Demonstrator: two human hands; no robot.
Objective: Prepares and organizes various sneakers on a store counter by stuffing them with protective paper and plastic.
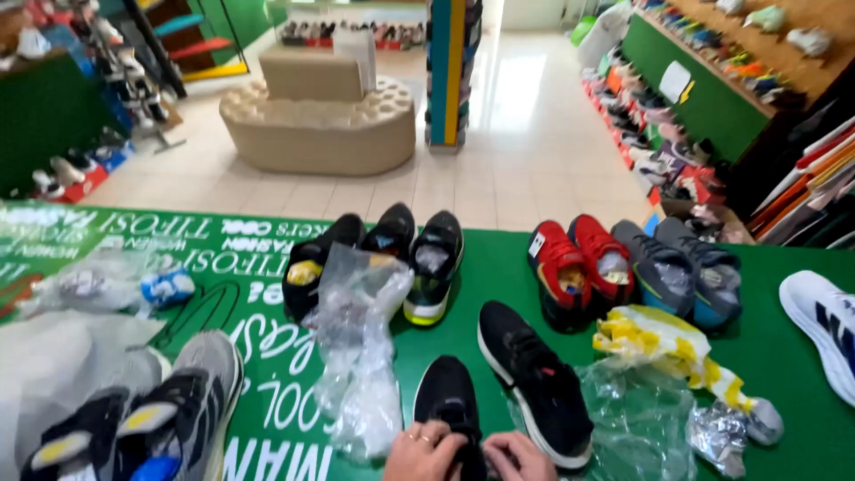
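At the bottom edge my left hand [426, 452] and my right hand [518, 457] both grip the near end of a black sneaker [447, 396] lying on the green table [775, 356]. Its partner, a black sneaker with a white sole [532, 379], lies just to the right, angled away from me. A clear crumpled plastic bag [358, 356] rests to the left of my left hand.
Pairs of shoes line the table: black ones [392, 258], red [579, 267], grey-blue [681, 272], a white one [824, 325] at right, grey-black ones [147, 414] at left. Yellow-white wrapping [663, 343] and clear plastic [637, 419] lie right. A beige bench [316, 125] and shoe racks stand beyond.
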